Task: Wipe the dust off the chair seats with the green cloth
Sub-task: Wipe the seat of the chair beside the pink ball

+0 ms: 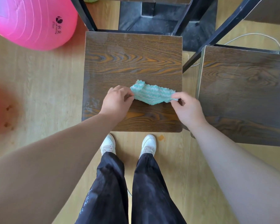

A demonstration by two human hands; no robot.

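Observation:
A green and white striped cloth (pixel 152 94) is stretched between my two hands just over the near half of a dark wood-grain chair seat (pixel 132 59). My left hand (pixel 117 101) pinches the cloth's left end. My right hand (pixel 187 108) pinches its right corner. A pale dusty film shows on the seat's far part and along its left edge. A second chair seat (pixel 246 94) of the same wood stands to the right, also hazy with dust.
Black metal chair frames (pixel 200 38) rise behind both seats, over a dark table base (pixel 160 18). A pink exercise ball (pixel 32 21) lies at the far left on the light wooden floor. A white cable (pixel 257 35) runs behind the right chair. My feet stand just before the seat.

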